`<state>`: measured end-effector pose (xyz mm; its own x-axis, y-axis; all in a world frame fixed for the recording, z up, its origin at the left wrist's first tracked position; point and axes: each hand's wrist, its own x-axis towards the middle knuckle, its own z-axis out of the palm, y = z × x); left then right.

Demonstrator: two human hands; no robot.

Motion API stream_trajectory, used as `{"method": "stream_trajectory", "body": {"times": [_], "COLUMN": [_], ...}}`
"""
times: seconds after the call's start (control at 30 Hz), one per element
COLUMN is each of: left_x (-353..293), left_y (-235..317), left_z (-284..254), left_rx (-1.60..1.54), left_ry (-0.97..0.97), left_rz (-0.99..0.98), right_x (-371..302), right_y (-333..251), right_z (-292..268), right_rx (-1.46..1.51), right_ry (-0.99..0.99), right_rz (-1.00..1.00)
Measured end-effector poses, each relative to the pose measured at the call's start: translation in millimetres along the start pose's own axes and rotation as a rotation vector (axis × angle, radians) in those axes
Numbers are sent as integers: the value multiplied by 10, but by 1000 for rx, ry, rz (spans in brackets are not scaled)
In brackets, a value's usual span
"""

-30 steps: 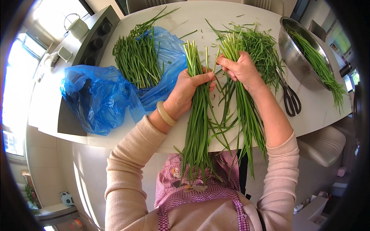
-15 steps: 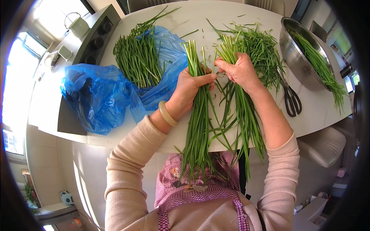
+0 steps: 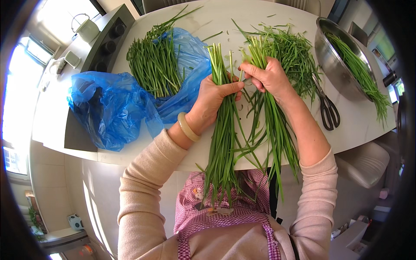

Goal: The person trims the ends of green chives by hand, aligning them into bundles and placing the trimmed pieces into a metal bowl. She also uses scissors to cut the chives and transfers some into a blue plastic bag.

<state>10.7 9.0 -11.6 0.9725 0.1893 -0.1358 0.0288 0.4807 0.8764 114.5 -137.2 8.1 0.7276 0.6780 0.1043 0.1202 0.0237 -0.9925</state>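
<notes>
My left hand (image 3: 213, 96) is closed round a bunch of garlic chives (image 3: 220, 138), pale stem ends up and green leaves hanging over the table's near edge. A second bunch (image 3: 277, 130) is gripped in my right hand (image 3: 269, 78). The thumb and fingertips of that hand are pinched beside the stems, close to the left thumb. A few loose strands cross between the two bunches. Beyond my right hand lies a heap of loose chives and trimmings (image 3: 297, 54). Scissors with black handles (image 3: 328, 113) rest to the right of it.
On the left, a thick pile of chives (image 3: 154, 69) lies on a crumpled blue plastic bag (image 3: 115, 115). A steel bowl (image 3: 338, 71) with chives draped over its rim stands far right. Small scraps dot the white table (image 3: 216, 17). Behind the bag is a dark panel with knobs (image 3: 108, 45).
My right hand has shifted very slightly, its fingertips still by the stems. Both bunches remain held in nearly the same place.
</notes>
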Motion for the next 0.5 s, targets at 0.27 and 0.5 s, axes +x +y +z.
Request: {"method": "stream_trajectory", "body": {"times": [0.27, 0.5], "left_x": [-1, -24], "left_y": [-2, 27], "left_z": [8, 28], "left_rx": [41, 59], "left_ry": [-4, -14], "left_rz": [7, -8], "right_x": [-7, 8], "right_y": [8, 81], "right_z": [-6, 7], "right_rx": [31, 21], "right_ry": [-54, -4], "right_rz": [-37, -68]}}
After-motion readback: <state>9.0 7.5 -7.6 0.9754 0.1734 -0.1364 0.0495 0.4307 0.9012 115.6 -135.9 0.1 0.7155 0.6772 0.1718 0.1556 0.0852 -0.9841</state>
